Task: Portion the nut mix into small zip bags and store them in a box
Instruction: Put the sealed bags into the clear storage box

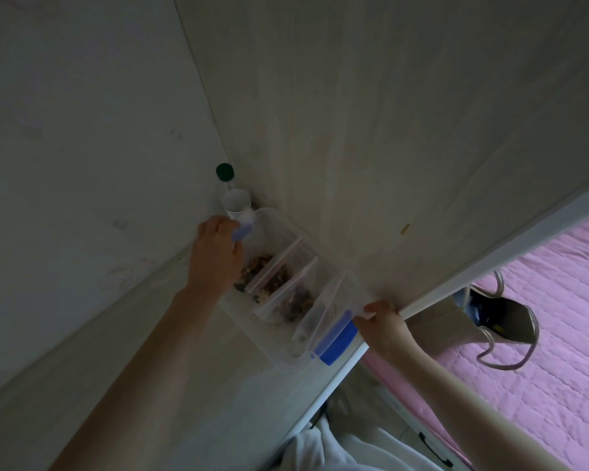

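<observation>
– Box [276,232] on the table [354,130]: which way does it lie?

– Its long axis runs from the table's edge at lower centre up and left into the corner, where the table meets the wall. One long side lies close along the pale panel at lower left.

– And the hands?

– One at each short end, well apart. The left hand [215,256] reaches over the far end, fingers curled at the clip there, though blur hides the fingertips. The right hand [385,324] holds the near end just beside the table's edge, thumb on the rim. The right is nearer to the body, and the left arm is stretched out.

– So the next move?

– My guess is a slide or lift along that axis. Both ends would have to travel together or the box will twist.

– Materials?

– Pale wood-grain table with a white edge. The box is clear, hard plastic, oblong with rounded corners, and I see no lid on it. The bags [276,280] are thin clear film and stand on edge in a row across it, leaning, with brown nut mix in the bottoms.

– Anything close by?

– A clear bottle [233,198] with a green cap [225,171], just beyond the far end. Blue clips [335,338] hang at both ends.
</observation>
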